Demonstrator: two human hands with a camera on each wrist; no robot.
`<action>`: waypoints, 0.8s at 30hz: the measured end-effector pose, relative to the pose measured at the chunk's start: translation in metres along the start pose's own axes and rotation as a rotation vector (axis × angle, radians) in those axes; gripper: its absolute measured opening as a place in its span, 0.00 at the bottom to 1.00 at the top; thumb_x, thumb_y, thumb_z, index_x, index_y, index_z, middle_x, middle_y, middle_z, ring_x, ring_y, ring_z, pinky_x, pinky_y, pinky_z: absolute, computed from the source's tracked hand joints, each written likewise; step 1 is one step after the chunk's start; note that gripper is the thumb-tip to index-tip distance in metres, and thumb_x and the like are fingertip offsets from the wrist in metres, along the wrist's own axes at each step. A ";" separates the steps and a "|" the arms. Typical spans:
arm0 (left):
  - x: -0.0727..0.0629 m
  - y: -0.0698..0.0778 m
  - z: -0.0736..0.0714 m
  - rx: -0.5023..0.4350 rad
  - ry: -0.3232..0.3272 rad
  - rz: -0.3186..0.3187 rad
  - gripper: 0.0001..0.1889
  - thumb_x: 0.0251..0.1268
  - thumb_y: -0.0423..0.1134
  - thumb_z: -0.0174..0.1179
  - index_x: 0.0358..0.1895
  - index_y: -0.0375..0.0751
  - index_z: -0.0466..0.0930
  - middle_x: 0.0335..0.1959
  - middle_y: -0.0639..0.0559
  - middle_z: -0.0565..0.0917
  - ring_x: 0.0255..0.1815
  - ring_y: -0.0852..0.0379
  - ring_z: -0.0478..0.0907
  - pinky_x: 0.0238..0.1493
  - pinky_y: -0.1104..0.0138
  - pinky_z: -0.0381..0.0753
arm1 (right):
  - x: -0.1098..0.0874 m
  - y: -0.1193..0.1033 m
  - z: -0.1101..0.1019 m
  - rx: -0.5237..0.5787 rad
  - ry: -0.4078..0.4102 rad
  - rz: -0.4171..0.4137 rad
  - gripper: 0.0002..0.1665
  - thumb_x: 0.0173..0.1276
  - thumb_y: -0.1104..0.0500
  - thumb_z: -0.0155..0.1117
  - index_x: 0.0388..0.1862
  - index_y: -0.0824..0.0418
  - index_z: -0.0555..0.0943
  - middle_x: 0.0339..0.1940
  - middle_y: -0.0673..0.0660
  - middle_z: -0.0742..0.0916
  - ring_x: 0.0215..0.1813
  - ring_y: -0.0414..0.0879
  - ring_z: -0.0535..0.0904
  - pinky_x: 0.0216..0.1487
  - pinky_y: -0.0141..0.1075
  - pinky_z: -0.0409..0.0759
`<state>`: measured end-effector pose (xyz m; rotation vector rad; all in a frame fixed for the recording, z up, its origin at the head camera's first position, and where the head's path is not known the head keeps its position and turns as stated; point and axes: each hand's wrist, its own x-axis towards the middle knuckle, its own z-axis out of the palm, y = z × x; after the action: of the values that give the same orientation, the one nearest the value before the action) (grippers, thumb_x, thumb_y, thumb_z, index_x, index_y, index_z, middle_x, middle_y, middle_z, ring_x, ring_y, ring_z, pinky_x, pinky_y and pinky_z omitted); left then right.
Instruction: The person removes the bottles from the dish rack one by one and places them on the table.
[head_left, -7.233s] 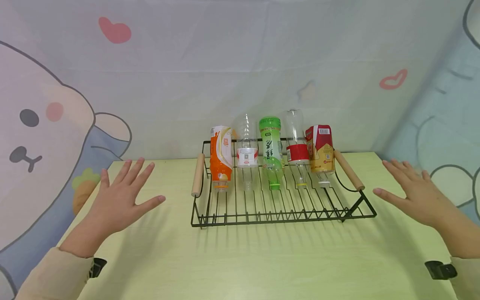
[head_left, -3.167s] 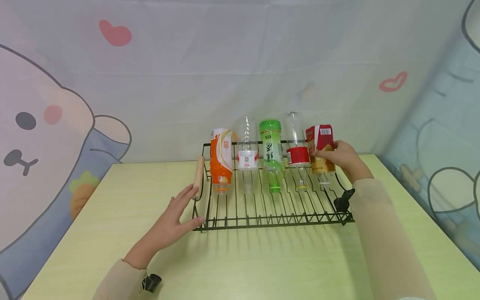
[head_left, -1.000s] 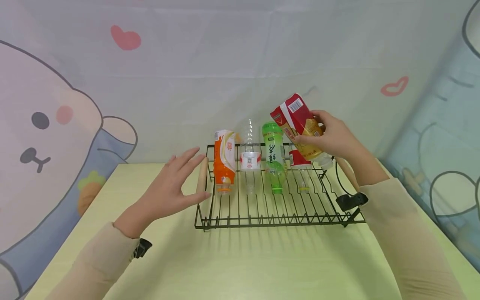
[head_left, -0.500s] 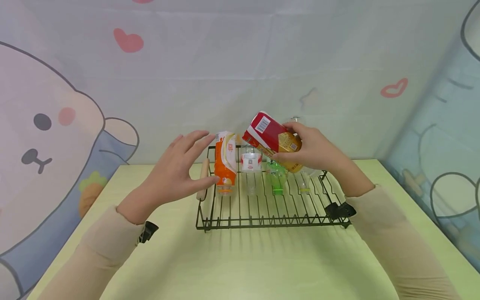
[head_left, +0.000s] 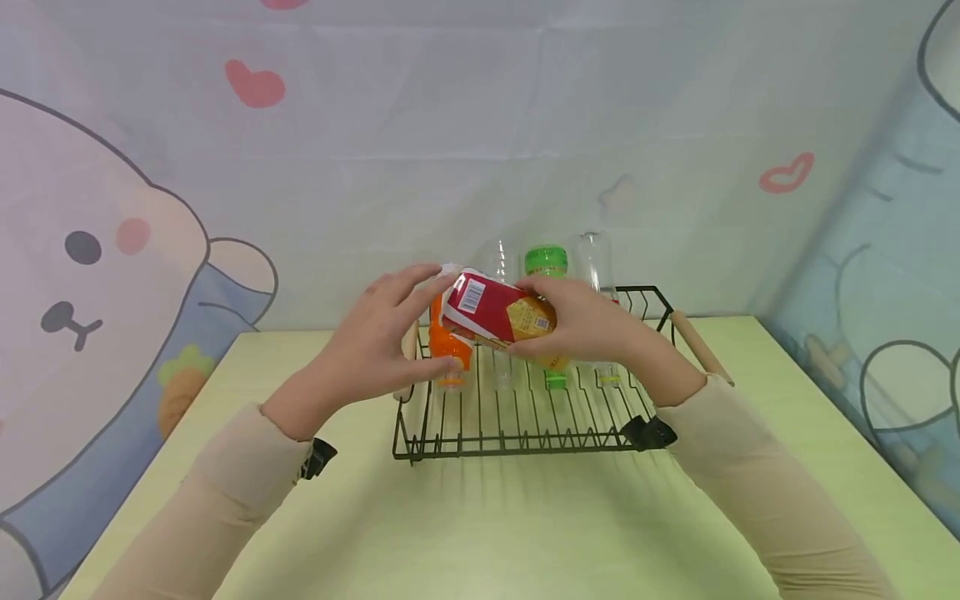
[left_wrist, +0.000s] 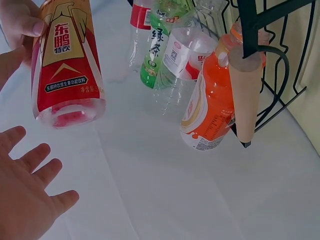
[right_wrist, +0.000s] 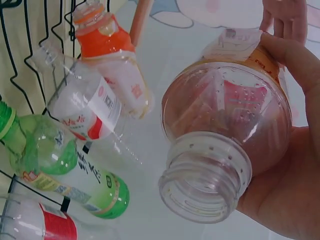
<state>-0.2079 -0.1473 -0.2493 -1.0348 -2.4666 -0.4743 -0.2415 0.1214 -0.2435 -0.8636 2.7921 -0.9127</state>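
Note:
My right hand (head_left: 588, 325) grips a red and gold plastic drink bottle (head_left: 487, 310) near its neck end, holding it tilted above the rack with its base toward the left. In the right wrist view the open, capless mouth of this bottle (right_wrist: 205, 185) faces the camera. My left hand (head_left: 371, 342) reaches in beside the bottle's base with fingers spread. The left wrist view shows those fingers (left_wrist: 47, 170) apart from the bottle, holding nothing. Behind the held bottle, an orange and white bottle (head_left: 447, 343) is partly covered.
A black wire rack (head_left: 525, 452) with wooden handles (head_left: 701, 343) stands on the pale yellow table (head_left: 480, 533). Leaning in it neck-down are a see-through bottle with a white label (right_wrist: 85, 105), a green bottle (head_left: 546, 258) and a red-labelled bottle (head_left: 596, 258). A cartoon curtain (head_left: 420, 108) hangs behind.
My right hand has taken the red and gold bottle from the rack's right end and carried it left, tipping it sideways. My left hand has moved from the table's left side toward it.

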 end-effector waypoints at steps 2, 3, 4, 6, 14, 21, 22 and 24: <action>0.002 0.000 0.003 -0.013 -0.007 0.001 0.46 0.51 0.50 0.72 0.74 0.47 0.59 0.71 0.46 0.63 0.68 0.46 0.61 0.69 0.46 0.58 | 0.000 -0.002 0.003 -0.004 -0.019 -0.010 0.43 0.55 0.48 0.73 0.68 0.54 0.67 0.52 0.51 0.80 0.51 0.48 0.75 0.43 0.39 0.82; 0.003 0.000 0.004 -0.016 -0.009 0.003 0.46 0.51 0.50 0.72 0.74 0.47 0.59 0.71 0.46 0.63 0.68 0.47 0.62 0.69 0.47 0.59 | 0.000 -0.004 0.005 -0.006 -0.028 -0.017 0.42 0.55 0.48 0.74 0.67 0.53 0.67 0.53 0.50 0.80 0.51 0.48 0.75 0.43 0.38 0.82; 0.004 0.000 0.005 -0.018 -0.012 0.005 0.46 0.50 0.49 0.72 0.73 0.47 0.60 0.70 0.47 0.64 0.68 0.47 0.62 0.68 0.48 0.60 | 0.001 -0.005 0.007 -0.009 -0.035 -0.018 0.42 0.54 0.48 0.74 0.67 0.53 0.67 0.53 0.50 0.79 0.52 0.47 0.74 0.43 0.38 0.82; 0.006 0.000 0.008 -0.019 -0.022 0.004 0.45 0.50 0.48 0.73 0.73 0.47 0.61 0.69 0.47 0.65 0.66 0.47 0.62 0.67 0.50 0.63 | 0.001 -0.007 0.010 -0.017 -0.051 -0.018 0.42 0.54 0.47 0.74 0.66 0.52 0.68 0.52 0.49 0.79 0.51 0.47 0.74 0.42 0.37 0.82; 0.008 0.002 0.015 -0.050 -0.096 -0.030 0.41 0.46 0.49 0.75 0.67 0.46 0.69 0.64 0.48 0.69 0.66 0.47 0.62 0.66 0.49 0.64 | 0.005 -0.011 0.021 -0.056 -0.085 -0.067 0.38 0.53 0.47 0.74 0.63 0.52 0.71 0.48 0.46 0.81 0.47 0.45 0.75 0.40 0.35 0.80; 0.008 0.001 0.022 -0.018 -0.102 0.006 0.40 0.44 0.48 0.76 0.64 0.43 0.72 0.60 0.46 0.73 0.63 0.48 0.67 0.67 0.49 0.62 | 0.009 -0.014 0.027 -0.137 -0.087 -0.072 0.42 0.53 0.44 0.74 0.65 0.53 0.71 0.49 0.46 0.80 0.48 0.44 0.75 0.40 0.34 0.80; 0.008 0.001 0.023 -0.014 -0.104 0.009 0.40 0.44 0.48 0.76 0.64 0.44 0.72 0.60 0.46 0.73 0.63 0.48 0.68 0.67 0.49 0.61 | 0.010 -0.014 0.027 -0.141 -0.089 -0.070 0.42 0.53 0.44 0.74 0.65 0.53 0.71 0.50 0.46 0.80 0.48 0.44 0.75 0.40 0.34 0.80; 0.008 0.001 0.025 -0.014 -0.115 0.002 0.39 0.44 0.49 0.75 0.64 0.45 0.72 0.60 0.47 0.73 0.62 0.49 0.68 0.68 0.50 0.60 | 0.011 -0.015 0.028 -0.138 -0.092 -0.069 0.42 0.53 0.45 0.74 0.66 0.52 0.71 0.50 0.46 0.80 0.48 0.44 0.75 0.40 0.34 0.80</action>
<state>-0.2183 -0.1300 -0.2662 -1.0987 -2.5656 -0.4437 -0.2368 0.0911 -0.2571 -0.9997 2.7882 -0.6765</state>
